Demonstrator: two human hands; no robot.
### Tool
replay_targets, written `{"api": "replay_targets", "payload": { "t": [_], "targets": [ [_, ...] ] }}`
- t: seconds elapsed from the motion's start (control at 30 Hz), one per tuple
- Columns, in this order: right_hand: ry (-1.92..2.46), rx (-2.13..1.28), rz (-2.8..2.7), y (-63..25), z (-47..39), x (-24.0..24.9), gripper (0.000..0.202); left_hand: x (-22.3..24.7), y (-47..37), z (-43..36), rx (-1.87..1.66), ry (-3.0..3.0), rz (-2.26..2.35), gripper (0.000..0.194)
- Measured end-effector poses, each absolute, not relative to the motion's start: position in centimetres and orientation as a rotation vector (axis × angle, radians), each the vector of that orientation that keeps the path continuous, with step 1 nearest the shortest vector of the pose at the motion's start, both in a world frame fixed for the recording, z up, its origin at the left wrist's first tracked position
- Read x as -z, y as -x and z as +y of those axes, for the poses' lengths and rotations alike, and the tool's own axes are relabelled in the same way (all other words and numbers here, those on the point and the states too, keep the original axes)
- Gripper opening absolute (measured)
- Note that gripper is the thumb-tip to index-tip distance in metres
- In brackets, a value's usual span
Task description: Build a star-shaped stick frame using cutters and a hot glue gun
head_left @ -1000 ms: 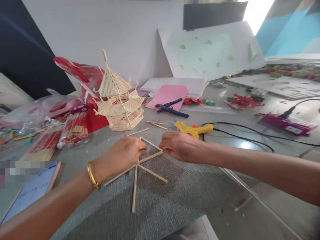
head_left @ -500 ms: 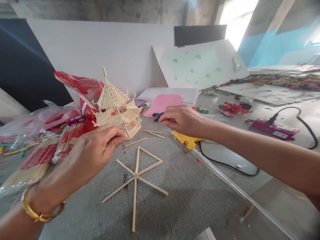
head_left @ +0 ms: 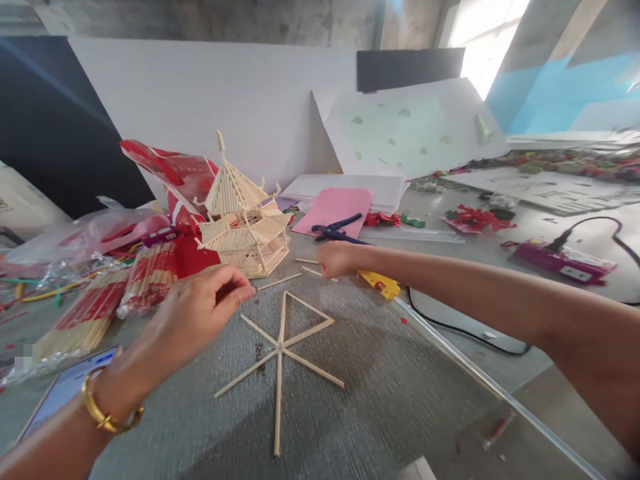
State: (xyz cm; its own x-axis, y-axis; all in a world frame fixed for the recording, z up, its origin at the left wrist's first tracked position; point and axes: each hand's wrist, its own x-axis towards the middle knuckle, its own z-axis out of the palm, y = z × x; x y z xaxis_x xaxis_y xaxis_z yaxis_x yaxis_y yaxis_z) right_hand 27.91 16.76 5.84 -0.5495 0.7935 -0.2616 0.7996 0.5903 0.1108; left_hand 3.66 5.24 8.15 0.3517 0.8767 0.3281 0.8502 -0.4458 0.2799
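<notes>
My left hand [head_left: 203,312] is closed in a pinch left of a flat six-armed frame of thin wooden sticks [head_left: 280,400]; anything between its fingertips is too small to make out. Two arms of the frame are joined at their outer ends by another stick, forming a triangle. My right hand [head_left: 337,259] is closed, reaching down at loose short sticks [head_left: 306,261] beyond the frame; its fingertips are mostly hidden. Another loose stick [head_left: 280,281] lies near my left fingertips. Under my right forearm rests a yellow glue gun [head_left: 383,285] with a long clear glue stick [head_left: 480,380] in it.
A stick-built pagoda model [head_left: 245,227] stands behind my left hand. Dark-handled cutters [head_left: 340,230] lie on pink paper [head_left: 325,203]. Packs of sticks [head_left: 83,313] and a phone [head_left: 65,390] are at left. A purple power strip [head_left: 565,260] with a black cord sits at right.
My right hand has come down from in front of the cutters to the loose sticks, uncovering the cutters. My left hand stays pinched nearby. The view has shifted slightly, showing more of the phone.
</notes>
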Motion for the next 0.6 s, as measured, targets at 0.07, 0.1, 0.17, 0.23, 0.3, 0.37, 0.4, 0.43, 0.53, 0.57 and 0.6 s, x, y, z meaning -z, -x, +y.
{"api": "replay_targets", "payload": {
  "t": [0.07, 0.1, 0.17, 0.23, 0.3, 0.37, 0.4, 0.43, 0.53, 0.57, 0.6],
  "targets": [
    [-1.221, 0.125, 2.57, -28.0, 16.1, -6.6, 0.023, -7.8, -4.4, 5.4, -0.64, -2.534, 1.599, 0.017],
    [-1.169, 0.176, 2.591, -28.0, 15.6, -7.0, 0.023, -7.7, -4.9, 5.5, -0.63, -2.551, 1.562, 0.015],
    [-1.042, 0.292, 2.642, -28.1, 14.1, -7.9, 0.022, -7.3, -6.0, 5.7, -0.632, -2.621, 1.446, 0.016],
    [-0.915, 0.404, 2.704, -28.0, 12.2, -8.5, 0.019, -6.9, -6.8, 5.7, -0.609, -2.701, 1.315, 0.02],
    [-0.858, 0.484, 2.759, -27.7, 10.2, -8.8, 0.016, -6.6, -7.3, 5.6, -0.547, -2.743, 1.243, 0.022],
    [-0.936, 0.536, 2.757, -27.3, 8.5, -8.6, 0.014, -6.3, -7.3, 5.4, -0.476, -2.742, 1.236, 0.024],
    [-1.003, 0.572, 2.73, -27.1, 7.7, -8.4, 0.014, -6.3, -7.1, 5.2, -0.442, -2.737, 1.24, 0.024],
    [-1.066, 0.622, 2.694, -26.9, 7.1, -8.1, 0.014, -6.2, -6.9, 5.1, -0.404, -2.734, 1.238, 0.024],
    [-1.162, 0.789, 2.588, -26.1, 5.8, -6.9, 0.016, -5.9, -6.2, 5.0, -0.289, -2.722, 1.239, 0.023],
    [-1.176, 0.823, 2.563, -25.9, 5.6, -6.5, 0.017, -5.8, -5.9, 5.0, -0.258, -2.714, 1.25, 0.023],
    [-1.195, 0.84, 2.543, -25.7, 5.5, -6.1, 0.017, -5.7, -5.7, 5.0, -0.236, -2.705, 1.268, 0.022]
  ]
}}
